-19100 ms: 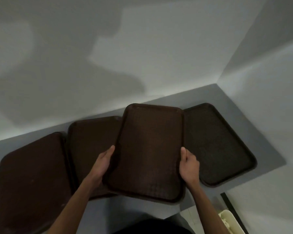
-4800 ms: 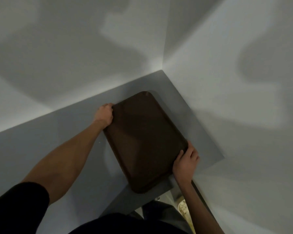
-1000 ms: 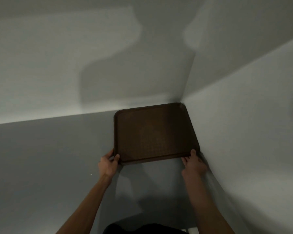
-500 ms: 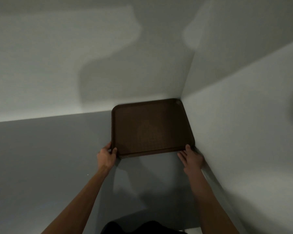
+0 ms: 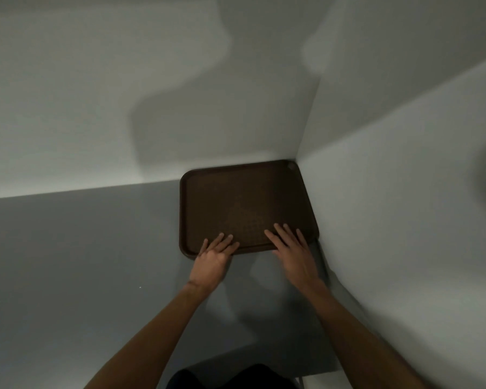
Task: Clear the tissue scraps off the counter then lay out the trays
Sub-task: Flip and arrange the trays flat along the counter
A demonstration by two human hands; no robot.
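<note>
a dark brown tray [image 5: 244, 203] lies flat on the grey counter [image 5: 82, 262], set into the corner where the back wall [image 5: 124, 94] meets the right wall [image 5: 404, 192]. it is rectangular with rounded corners, a low raised rim and a fine cross-hatched floor that catches a dull sheen near the middle. its far edge runs along the foot of the back wall and its right edge along the right wall; in the dim light i cannot tell whether it touches them or sits just beside them. the left hand [image 5: 213, 255] lies flat, fingers straight and a little spread, reaching over the near rim by the tray's near left corner. the right hand [image 5: 292, 248] is flat too, fingers straight and resting on the tray floor by the near right corner, the palm across the rim. neither hand grasps anything. the two walls close the tray in at the back and right, and the hands hide parts of its near rim. a white speck [image 5: 139, 287] sits on the counter well to the left of the left forearm, too small to identify. soft shadows fall on both walls and on the counter between the arms.
</note>
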